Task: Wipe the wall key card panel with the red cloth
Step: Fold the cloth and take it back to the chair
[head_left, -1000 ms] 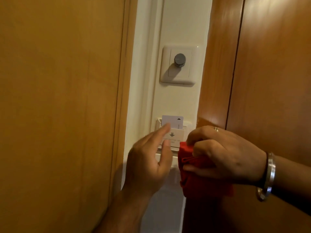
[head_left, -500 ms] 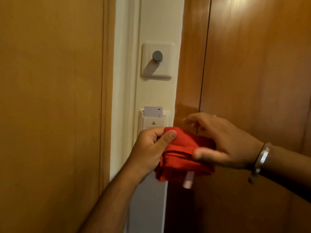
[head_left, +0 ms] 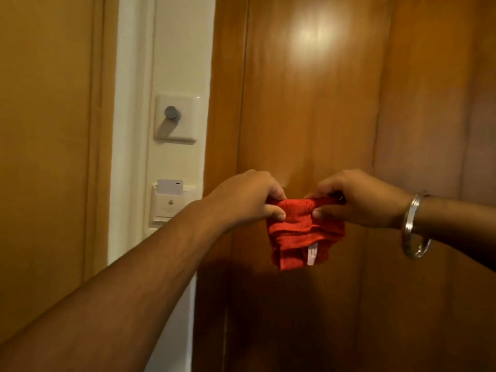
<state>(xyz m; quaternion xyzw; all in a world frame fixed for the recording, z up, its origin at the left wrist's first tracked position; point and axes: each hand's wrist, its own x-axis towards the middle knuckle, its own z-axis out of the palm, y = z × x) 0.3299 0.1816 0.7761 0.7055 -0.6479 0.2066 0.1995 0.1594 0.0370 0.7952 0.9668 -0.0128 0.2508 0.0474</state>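
Head view: two hands, left hand (head_left: 247,200) and right hand (head_left: 359,200), pinch one red cloth (head_left: 303,232).

The cloth (head_left: 304,229) is a strong red with a fine ribbed weave, and a small white tag (head_left: 312,254) hangs at its lower edge. The key card panel (head_left: 169,208) is cream-white with a small dark arrow mark on its face; the card (head_left: 170,187) standing in it is white with a tiny dark mark near one corner. Above it, the switch plate (head_left: 177,118) is the same cream-white and carries a round grey knob (head_left: 172,113). The wall strip (head_left: 182,49) is pale cream. The wooden panels (head_left: 308,103) on both sides are warm orange-brown with faint vertical grain. A bangle (head_left: 412,226) on the right wrist is shiny silver.
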